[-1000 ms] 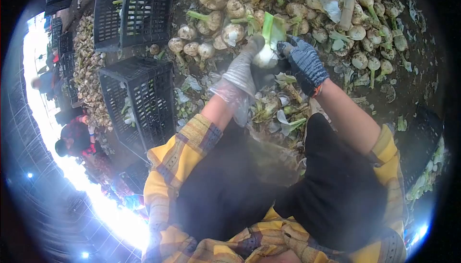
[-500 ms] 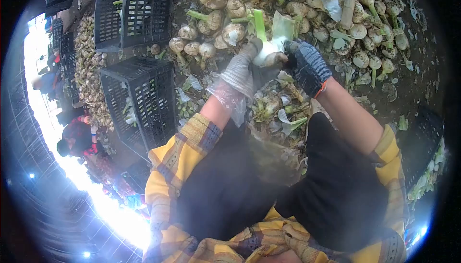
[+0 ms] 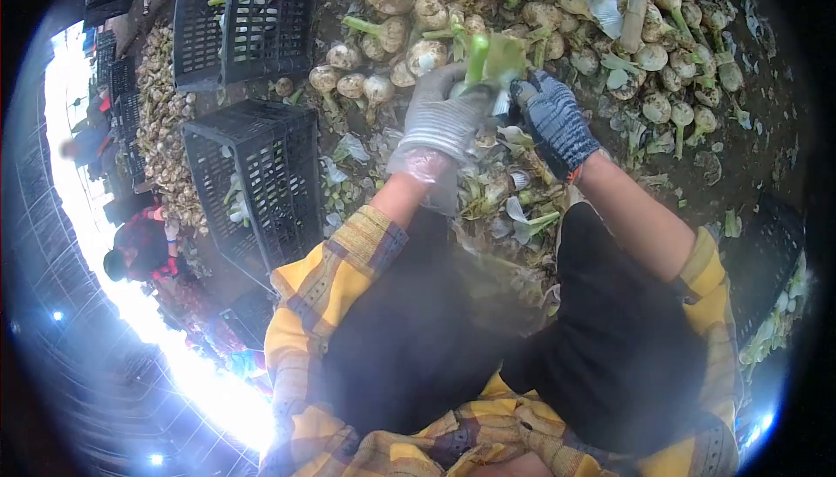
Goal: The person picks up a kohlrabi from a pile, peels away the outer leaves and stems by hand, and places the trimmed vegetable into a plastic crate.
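Observation:
My left hand (image 3: 448,111), in a pale glove with a clear plastic cuff, is closed around a white bulb with a cut green stalk (image 3: 477,59). The fingers hide most of the bulb. My right hand (image 3: 550,118), in a dark grey striped knit glove, is closed at the right side of the same bulb, by a loose outer leaf (image 3: 506,57). Whether it grips the leaf or a small tool cannot be made out. Below both hands lies a heap of peeled skins and trimmings (image 3: 488,189).
A large pile of soil-marked bulbs (image 3: 540,15) lies beyond my hands, with a stick (image 3: 635,13) on it. Black slatted crates (image 3: 283,172) stand at the left, another (image 3: 766,250) at the right. A co-worker (image 3: 144,246) is at far left beside another bulb pile (image 3: 165,128).
The bulb has turned between my hands, its stalk now tipped towards the camera. My left hand has wrapped further over it, and my right hand has shifted slightly.

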`<state>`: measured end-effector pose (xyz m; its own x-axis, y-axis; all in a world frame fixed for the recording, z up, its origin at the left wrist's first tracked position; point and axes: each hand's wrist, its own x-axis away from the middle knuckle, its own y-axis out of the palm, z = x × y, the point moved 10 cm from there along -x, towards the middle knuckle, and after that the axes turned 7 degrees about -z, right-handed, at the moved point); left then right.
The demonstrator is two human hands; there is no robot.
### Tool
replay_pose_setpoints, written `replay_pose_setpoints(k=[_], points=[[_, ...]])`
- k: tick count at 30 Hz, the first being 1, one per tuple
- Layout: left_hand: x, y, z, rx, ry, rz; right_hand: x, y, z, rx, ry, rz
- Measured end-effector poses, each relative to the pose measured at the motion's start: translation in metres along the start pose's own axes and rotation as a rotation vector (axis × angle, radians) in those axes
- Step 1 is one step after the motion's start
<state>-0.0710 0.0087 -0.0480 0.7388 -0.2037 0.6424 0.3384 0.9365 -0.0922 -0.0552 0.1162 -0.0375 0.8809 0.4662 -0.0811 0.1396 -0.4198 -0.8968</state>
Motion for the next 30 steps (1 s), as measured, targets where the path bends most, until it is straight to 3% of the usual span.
replay_pose_setpoints(k=[2,4,6,8,10,12,14,15,16,18,20,22,26,27,30], points=[[-0.006,-0.005,-0.017,0.235,-0.044,0.030,0.010,0.043,0.045,-0.787,0.356,-0.015],[-0.008,-0.007,-0.025,0.470,-0.048,0.049,0.016,0.068,0.055,-1.027,0.443,-0.065],[-0.009,-0.009,-0.028,0.703,-0.013,0.054,0.012,0.056,0.045,-0.814,0.334,-0.125],[-0.007,-0.005,-0.030,0.680,-0.116,0.080,0.005,0.031,0.026,-0.695,0.289,-0.164],[-0.007,-0.007,-0.036,0.623,-0.163,0.134,-0.002,0.010,0.006,-0.175,0.188,-0.324],[-0.007,-0.018,-0.040,0.607,-0.161,0.202,0.000,0.002,0.023,-0.802,0.342,-0.083],[-0.014,-0.026,-0.047,0.649,-0.158,0.218,0.020,0.030,0.038,-1.739,0.852,0.104],[-0.015,-0.028,-0.042,0.713,-0.082,0.193,0.010,0.021,0.049,-1.140,0.524,-0.012],[-0.014,-0.031,-0.043,0.770,-0.070,0.201,0.009,0.010,0.054,-0.484,0.312,0.056],[-0.010,-0.033,-0.033,0.883,-0.043,0.213,0.007,-0.018,0.054,-0.420,0.334,-0.004],[-0.007,-0.040,-0.029,0.858,-0.059,0.244,0.024,0.025,0.076,-1.410,0.738,0.095],[-0.004,-0.050,-0.027,0.786,-0.039,0.303,0.023,0.033,0.068,-1.051,0.732,-0.289],[-0.005,-0.056,-0.024,0.576,0.020,0.295,0.023,0.031,-0.001,-0.367,0.173,-0.725],[-0.002,-0.052,-0.013,0.577,0.071,0.286,0.012,0.011,0.000,-0.240,0.211,-0.441],[-0.001,-0.040,0.004,0.397,0.248,0.178,-0.005,-0.001,0.016,-0.395,0.324,-0.299]])
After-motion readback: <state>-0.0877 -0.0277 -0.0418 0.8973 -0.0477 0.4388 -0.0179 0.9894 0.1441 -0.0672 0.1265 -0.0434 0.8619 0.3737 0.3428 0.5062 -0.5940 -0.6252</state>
